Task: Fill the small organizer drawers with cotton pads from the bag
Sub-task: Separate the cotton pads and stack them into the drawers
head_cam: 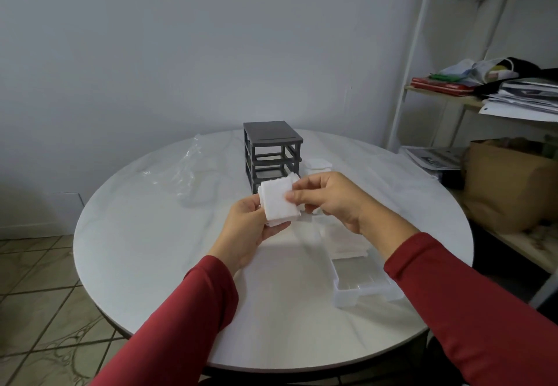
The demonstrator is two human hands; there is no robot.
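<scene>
Above the round white table [151, 252], both hands hold a stack of white square cotton pads [276, 202]. My left hand [249, 228] cups the stack from below and the left. My right hand [329, 199] pinches its right edge with thumb and fingers. Behind the stack stands the dark grey organizer frame [270, 147], its slots without drawers. A clear plastic drawer [365, 283] lies on the table at the right, under my right forearm. More white pads [347, 243] lie stacked in the drawer's far part. A crumpled clear plastic bag [193, 171] lies left of the frame.
A few loose white pads [317, 165] sit on the table to the right of the frame. A white metal shelf [495, 95] with papers and a brown paper bag [507, 186] stands close to the table's right side. Tiled floor shows at the lower left.
</scene>
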